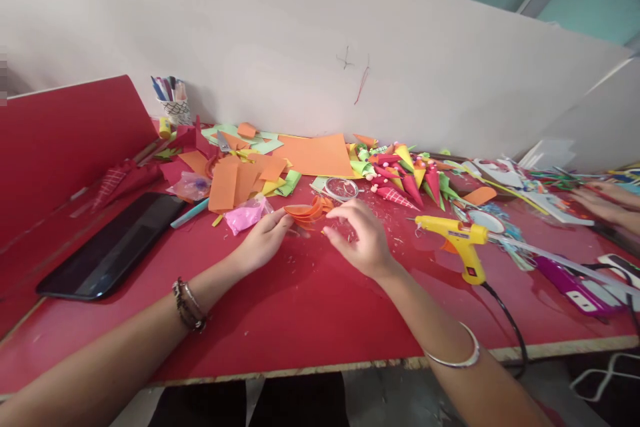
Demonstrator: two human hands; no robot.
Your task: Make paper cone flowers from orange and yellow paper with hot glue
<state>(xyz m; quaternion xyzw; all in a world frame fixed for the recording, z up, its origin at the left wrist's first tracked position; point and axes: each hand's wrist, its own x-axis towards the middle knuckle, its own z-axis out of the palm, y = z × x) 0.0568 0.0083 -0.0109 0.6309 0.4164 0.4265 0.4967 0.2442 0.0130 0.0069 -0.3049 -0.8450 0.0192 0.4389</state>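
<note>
Between the fingertips of my left hand are several curved orange paper pieces, fanned out like petals and pointing right. My right hand is just to their right, with thumb and fingers apart in a loose curve. The index fingertip comes close to the curled end of the paper; whether it touches I cannot tell. Behind my right hand a clear tape roll lies flat. A pink plastic packet lies beside my left hand.
Farther right lie a yellow glue gun and a purple power strip. A black phone rests on the left. Paper cones and orange sheets line the back, near a pen cup. Another person's hands are at far right.
</note>
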